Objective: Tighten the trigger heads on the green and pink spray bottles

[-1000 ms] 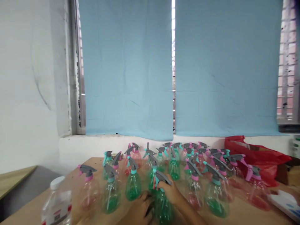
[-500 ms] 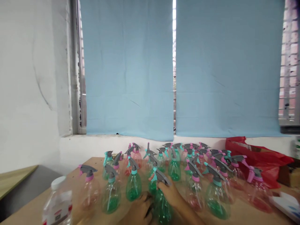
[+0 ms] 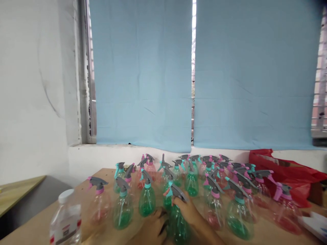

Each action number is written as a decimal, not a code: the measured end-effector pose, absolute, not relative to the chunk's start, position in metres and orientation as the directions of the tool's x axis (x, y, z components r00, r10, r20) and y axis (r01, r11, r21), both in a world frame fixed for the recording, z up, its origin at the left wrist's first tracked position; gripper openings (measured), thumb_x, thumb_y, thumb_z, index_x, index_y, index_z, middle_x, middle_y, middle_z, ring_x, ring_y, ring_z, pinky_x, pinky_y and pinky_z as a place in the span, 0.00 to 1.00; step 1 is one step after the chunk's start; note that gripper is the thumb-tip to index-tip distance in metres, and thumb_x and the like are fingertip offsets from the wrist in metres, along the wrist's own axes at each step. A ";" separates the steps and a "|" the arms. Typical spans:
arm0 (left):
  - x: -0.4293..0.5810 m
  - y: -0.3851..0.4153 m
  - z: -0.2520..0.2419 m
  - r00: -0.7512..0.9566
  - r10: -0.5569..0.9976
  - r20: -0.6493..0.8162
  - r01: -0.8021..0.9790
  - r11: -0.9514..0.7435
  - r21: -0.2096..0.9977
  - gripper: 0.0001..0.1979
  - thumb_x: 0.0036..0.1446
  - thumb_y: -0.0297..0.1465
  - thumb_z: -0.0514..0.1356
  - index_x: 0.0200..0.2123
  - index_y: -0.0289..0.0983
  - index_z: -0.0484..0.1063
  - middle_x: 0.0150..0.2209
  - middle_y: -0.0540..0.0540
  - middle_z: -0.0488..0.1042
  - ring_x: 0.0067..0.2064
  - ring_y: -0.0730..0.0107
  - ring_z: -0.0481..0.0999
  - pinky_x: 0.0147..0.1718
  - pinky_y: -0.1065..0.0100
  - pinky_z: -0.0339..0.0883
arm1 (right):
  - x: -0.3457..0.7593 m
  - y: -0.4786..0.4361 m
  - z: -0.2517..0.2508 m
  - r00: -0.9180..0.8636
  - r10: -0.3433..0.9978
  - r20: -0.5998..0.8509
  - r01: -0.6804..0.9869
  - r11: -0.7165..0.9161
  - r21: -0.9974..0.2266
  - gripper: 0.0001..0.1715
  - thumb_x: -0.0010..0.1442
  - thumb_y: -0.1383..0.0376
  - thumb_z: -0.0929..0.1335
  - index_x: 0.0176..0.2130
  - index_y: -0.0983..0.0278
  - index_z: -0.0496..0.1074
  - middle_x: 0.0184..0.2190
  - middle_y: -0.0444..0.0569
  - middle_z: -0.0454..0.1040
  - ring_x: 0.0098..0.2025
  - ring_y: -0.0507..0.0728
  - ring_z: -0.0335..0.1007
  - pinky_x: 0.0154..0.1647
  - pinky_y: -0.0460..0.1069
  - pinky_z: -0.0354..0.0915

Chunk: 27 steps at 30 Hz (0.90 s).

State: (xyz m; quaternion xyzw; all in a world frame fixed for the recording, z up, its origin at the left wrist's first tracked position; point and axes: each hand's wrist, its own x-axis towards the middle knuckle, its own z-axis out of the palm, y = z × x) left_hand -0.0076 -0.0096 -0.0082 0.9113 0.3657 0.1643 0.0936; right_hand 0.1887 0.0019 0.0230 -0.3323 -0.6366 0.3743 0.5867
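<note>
A green spray bottle (image 3: 176, 227) with a grey trigger head (image 3: 178, 193) stands at the near edge of the wooden table (image 3: 38, 224). My right hand (image 3: 188, 210) is wrapped round its neck just under the head. My left hand (image 3: 150, 227) grips the bottle's body from the left, fingers curled against it. Several more green and pink spray bottles (image 3: 146, 200) stand upright in rows behind it.
A clear water bottle with a white cap (image 3: 65, 221) stands at the near left. A red plastic bag (image 3: 286, 172) lies at the back right, with a white object (image 3: 314, 223) at the right edge. Blue blinds (image 3: 143, 75) cover the window behind.
The view has shifted slightly, so everything sits a little further right. Both hands stay on the same green bottle with almost no movement.
</note>
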 end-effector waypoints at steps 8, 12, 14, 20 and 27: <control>-0.006 -0.014 -0.004 0.691 0.677 0.254 0.621 -0.735 0.270 0.16 0.60 0.27 0.56 0.50 0.41 0.72 0.54 0.42 0.71 0.55 0.54 0.72 0.58 0.55 0.66 | 0.193 0.003 0.025 -0.151 0.827 0.541 0.018 0.549 -0.835 0.18 0.54 0.66 0.65 0.41 0.60 0.80 0.29 0.44 0.73 0.31 0.55 0.65 0.37 0.50 0.62; -0.006 -0.015 -0.003 0.708 0.663 0.243 0.618 -0.748 0.241 0.15 0.60 0.27 0.56 0.50 0.41 0.72 0.54 0.42 0.71 0.54 0.54 0.72 0.57 0.55 0.66 | 0.194 0.005 0.025 -0.175 0.814 0.553 -0.007 0.561 -0.828 0.17 0.55 0.66 0.65 0.41 0.61 0.79 0.28 0.43 0.71 0.30 0.55 0.65 0.37 0.50 0.62; -0.006 -0.015 -0.002 0.710 0.660 0.244 0.620 -0.751 0.227 0.15 0.60 0.26 0.56 0.50 0.40 0.72 0.54 0.42 0.71 0.56 0.54 0.71 0.58 0.54 0.66 | 0.194 0.004 0.026 -0.166 0.818 0.550 0.003 0.558 -0.830 0.16 0.55 0.65 0.65 0.41 0.61 0.80 0.28 0.43 0.72 0.30 0.55 0.65 0.37 0.49 0.63; -0.007 -0.017 0.001 0.734 0.632 0.250 0.594 -0.775 0.216 0.17 0.61 0.27 0.56 0.53 0.40 0.72 0.55 0.40 0.71 0.56 0.52 0.71 0.58 0.53 0.66 | 0.191 0.000 0.033 -0.141 0.835 0.532 -0.022 0.535 -0.845 0.12 0.53 0.63 0.66 0.34 0.61 0.79 0.27 0.45 0.74 0.31 0.56 0.67 0.36 0.49 0.63; -0.008 -0.017 0.002 0.735 0.627 0.258 0.588 -0.779 0.220 0.17 0.63 0.28 0.55 0.55 0.41 0.70 0.56 0.41 0.71 0.57 0.53 0.71 0.60 0.53 0.65 | 0.190 0.000 0.032 -0.112 0.855 0.507 -0.057 0.504 -0.862 0.11 0.51 0.63 0.66 0.31 0.63 0.78 0.27 0.45 0.76 0.32 0.56 0.69 0.36 0.49 0.63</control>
